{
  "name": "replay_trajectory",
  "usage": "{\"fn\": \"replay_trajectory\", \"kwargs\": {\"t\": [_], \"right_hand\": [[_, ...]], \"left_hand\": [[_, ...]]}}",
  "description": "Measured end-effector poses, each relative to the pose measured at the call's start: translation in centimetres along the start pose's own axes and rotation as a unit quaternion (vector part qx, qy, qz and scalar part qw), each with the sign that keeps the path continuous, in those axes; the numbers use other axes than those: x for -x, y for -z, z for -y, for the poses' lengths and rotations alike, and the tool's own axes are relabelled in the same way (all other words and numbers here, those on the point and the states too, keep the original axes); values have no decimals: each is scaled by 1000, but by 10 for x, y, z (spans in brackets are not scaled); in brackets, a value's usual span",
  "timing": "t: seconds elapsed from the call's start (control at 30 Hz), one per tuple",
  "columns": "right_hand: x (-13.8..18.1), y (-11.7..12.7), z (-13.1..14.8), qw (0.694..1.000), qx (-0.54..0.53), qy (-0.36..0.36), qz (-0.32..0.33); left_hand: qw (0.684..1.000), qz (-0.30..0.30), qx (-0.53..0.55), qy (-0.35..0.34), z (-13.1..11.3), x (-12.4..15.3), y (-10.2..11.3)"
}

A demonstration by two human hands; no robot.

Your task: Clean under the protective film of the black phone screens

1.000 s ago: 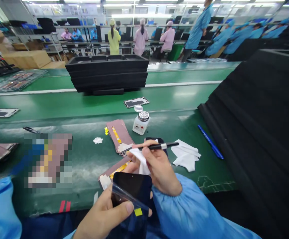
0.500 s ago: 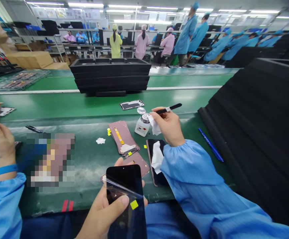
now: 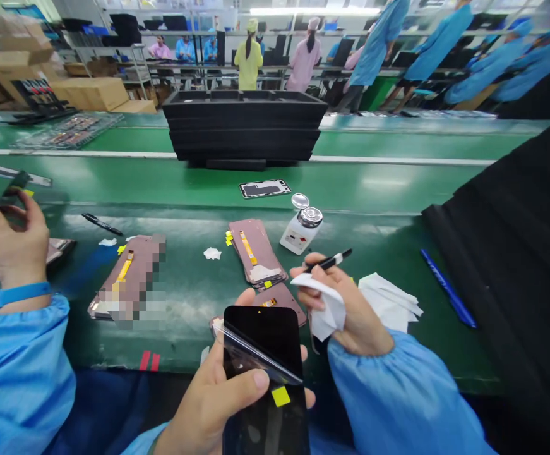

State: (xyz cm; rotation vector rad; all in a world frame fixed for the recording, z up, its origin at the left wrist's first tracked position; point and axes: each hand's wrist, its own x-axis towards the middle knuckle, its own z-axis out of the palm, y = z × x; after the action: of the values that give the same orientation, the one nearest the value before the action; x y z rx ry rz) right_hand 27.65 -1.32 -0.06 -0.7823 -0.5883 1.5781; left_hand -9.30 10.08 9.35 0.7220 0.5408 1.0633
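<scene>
My left hand is closed round a black phone screen, held upright toward me. Clear film is peeled back from its top part, and my thumb presses on it near a yellow tab. My right hand pinches a folded white wipe together with a slim black tool with a white band; its exact kind is unclear. Behind my hands lie a stack of pinkish phone screens with ribbon cables and a white dispenser bottle, its lid raised.
A co-worker's hand works at the left, near more screens and a black pen. White wipes and a blue pen lie right. Black trays stand behind; a dark stack rises right.
My right hand has come down from the bottle's top toward the phone screen, still with the wipe and tool. The camera view has shifted. The co-worker's hand has moved farther back.
</scene>
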Motion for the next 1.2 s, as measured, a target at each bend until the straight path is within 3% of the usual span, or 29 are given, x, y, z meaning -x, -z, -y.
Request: {"fn": "replay_trajectory", "kwargs": {"t": [0.07,0.13,0.33,0.43,0.83,1.03,1.2], "right_hand": [[8,-7,-19,997,-51,-61,8],[13,-14,-33,990,-92,-105,2],[16,-29,-44,970,-171,-170,-8],[15,-31,-42,969,-177,-172,-6],[13,-32,-41,976,-145,-163,-3],[13,-34,-40,967,-166,-193,-2],[13,-32,-41,956,-187,-227,-4]], "left_hand": [[1000,-9,-8,16,-4,3,-1],[998,-22,-19,49,18,16,-17],[993,-28,-7,118,176,71,-106],[992,-27,-3,120,217,82,-126],[994,-30,32,97,219,82,-120],[977,-24,103,185,212,81,-123],[974,-5,115,194,211,80,-123]]}}
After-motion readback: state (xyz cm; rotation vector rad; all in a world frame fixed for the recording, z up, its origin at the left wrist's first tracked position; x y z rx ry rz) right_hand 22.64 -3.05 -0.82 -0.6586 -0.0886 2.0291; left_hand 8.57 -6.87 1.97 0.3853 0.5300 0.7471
